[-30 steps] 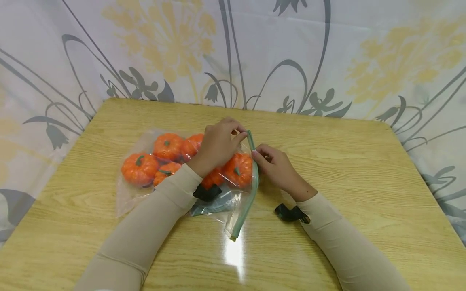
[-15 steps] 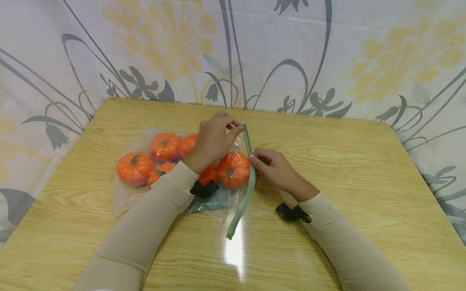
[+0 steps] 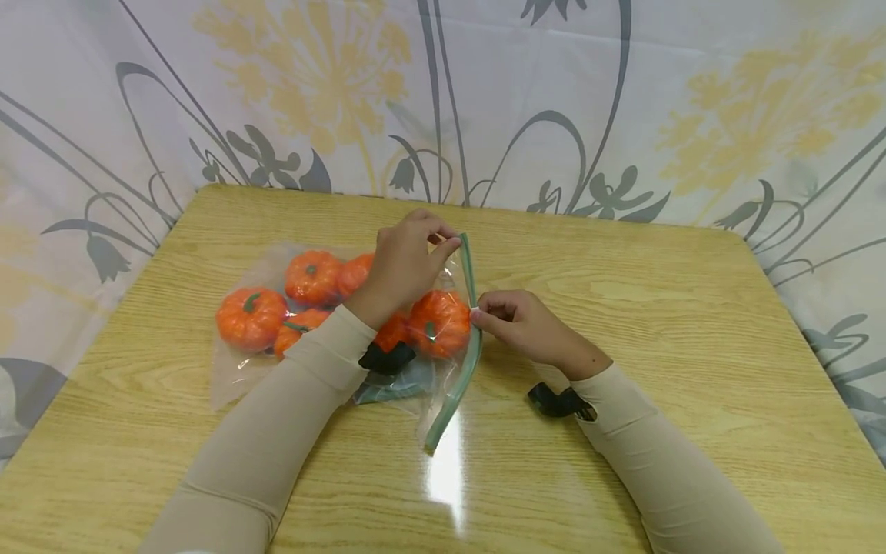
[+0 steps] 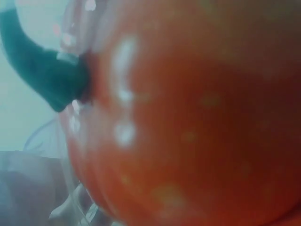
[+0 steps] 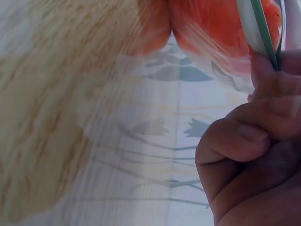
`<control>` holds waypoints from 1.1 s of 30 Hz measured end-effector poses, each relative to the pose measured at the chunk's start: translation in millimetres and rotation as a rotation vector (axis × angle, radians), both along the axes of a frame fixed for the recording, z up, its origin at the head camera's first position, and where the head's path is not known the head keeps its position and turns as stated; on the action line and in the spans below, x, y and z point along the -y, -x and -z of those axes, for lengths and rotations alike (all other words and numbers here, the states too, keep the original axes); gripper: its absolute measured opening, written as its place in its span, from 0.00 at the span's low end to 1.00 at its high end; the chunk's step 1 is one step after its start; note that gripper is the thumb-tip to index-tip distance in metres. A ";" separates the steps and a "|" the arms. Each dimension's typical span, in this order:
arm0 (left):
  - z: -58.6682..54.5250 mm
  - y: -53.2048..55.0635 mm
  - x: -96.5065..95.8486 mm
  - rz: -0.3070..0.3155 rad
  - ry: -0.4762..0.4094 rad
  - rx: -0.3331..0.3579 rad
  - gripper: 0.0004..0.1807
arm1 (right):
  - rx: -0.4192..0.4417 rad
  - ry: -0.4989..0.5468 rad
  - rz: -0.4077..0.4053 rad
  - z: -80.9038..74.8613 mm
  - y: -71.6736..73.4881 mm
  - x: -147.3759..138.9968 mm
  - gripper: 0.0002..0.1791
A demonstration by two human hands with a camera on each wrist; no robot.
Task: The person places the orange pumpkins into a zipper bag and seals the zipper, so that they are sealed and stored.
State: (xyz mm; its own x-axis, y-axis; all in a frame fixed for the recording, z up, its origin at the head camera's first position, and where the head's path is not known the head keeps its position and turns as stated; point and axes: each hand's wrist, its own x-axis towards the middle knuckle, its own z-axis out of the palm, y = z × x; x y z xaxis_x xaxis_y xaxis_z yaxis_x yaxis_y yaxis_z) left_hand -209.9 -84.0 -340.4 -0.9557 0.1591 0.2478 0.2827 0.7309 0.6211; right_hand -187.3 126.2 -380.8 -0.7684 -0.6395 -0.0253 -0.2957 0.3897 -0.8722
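A clear zip bag with a green zip strip lies on the table, holding several orange toy pumpkins with green stems. My left hand reaches across the bag and pinches the strip's far end between thumb and fingers. Partway along the same strip, my right hand pinches it, with a small white spot at the fingertips. One pumpkin fills the left wrist view. In the right wrist view, curled fingers of the right hand grip the green strip. My left forearm hides part of the bag.
The wood-grain table extends on both sides of the bag. Behind it hangs a white cloth printed with grey and yellow flowers. Black wrist mounts sit under both cuffs.
My right hand has slid a short way down the strip toward me. The left hand has moved slightly away and to the left, and the bag has shifted left with it.
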 end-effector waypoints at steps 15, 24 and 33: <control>-0.5 0.8 1.2 -0.017 -0.065 0.010 0.13 | 0.085 0.022 -0.160 1.1 -2.2 -0.6 0.19; -1.4 1.0 -0.5 -0.014 -0.066 0.011 0.13 | 0.118 -0.025 -0.248 4.3 -4.8 -0.3 0.18; -0.2 0.3 0.2 -0.009 -0.075 -0.020 0.13 | 0.145 -0.084 -0.341 6.5 -8.1 2.8 0.17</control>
State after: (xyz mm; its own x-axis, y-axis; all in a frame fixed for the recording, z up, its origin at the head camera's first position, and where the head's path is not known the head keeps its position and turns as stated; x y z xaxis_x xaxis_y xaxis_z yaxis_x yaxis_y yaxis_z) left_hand -210.2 -84.2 -340.2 -0.9517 0.1309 0.2777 0.2893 0.6849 0.6688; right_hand -179.2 123.4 -387.3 -0.4966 -0.8488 -0.1813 -0.2964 0.3622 -0.8837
